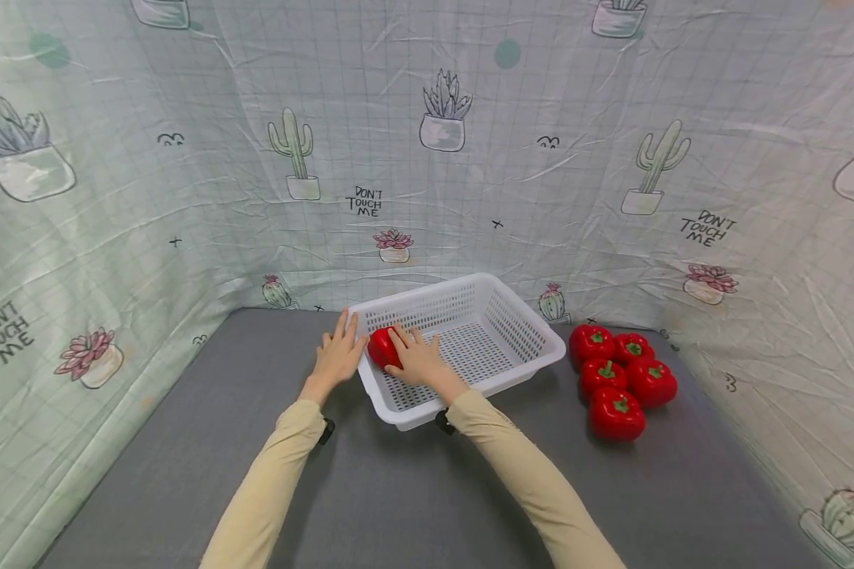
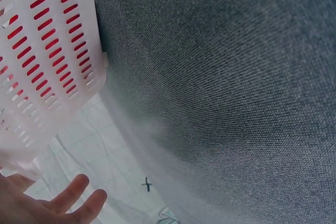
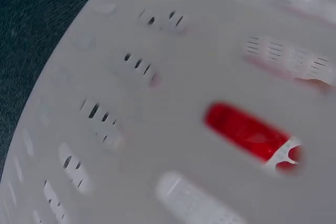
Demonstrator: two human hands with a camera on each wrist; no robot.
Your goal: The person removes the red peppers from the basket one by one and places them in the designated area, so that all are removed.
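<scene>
In the head view, a white perforated plastic basket (image 1: pixel 462 389) sits at an angle on the grey tabletop. A red bell pepper (image 1: pixel 382 348) lies inside at its left end, and my right hand (image 1: pixel 421 362) grips it from the right, fingers over the top. My left hand (image 1: pixel 338 356) is at the basket's left rim, fingers stretched forward. The left wrist view shows the basket wall (image 2: pixel 79 24) with red behind its slots, and my left fingers (image 2: pixel 79 198) extended below. Through a slot in the right wrist view, the pepper (image 3: pixel 241 129) appears up close; my right hand is mostly hidden there.
On the right side of the grey tabletop (image 1: pixel 413 490), several red bell peppers (image 1: pixel 615 415) with green stems stand grouped together. A pale curtain (image 1: pixel 498 182) printed with cacti hangs behind and along both sides, close to the basket's far edge.
</scene>
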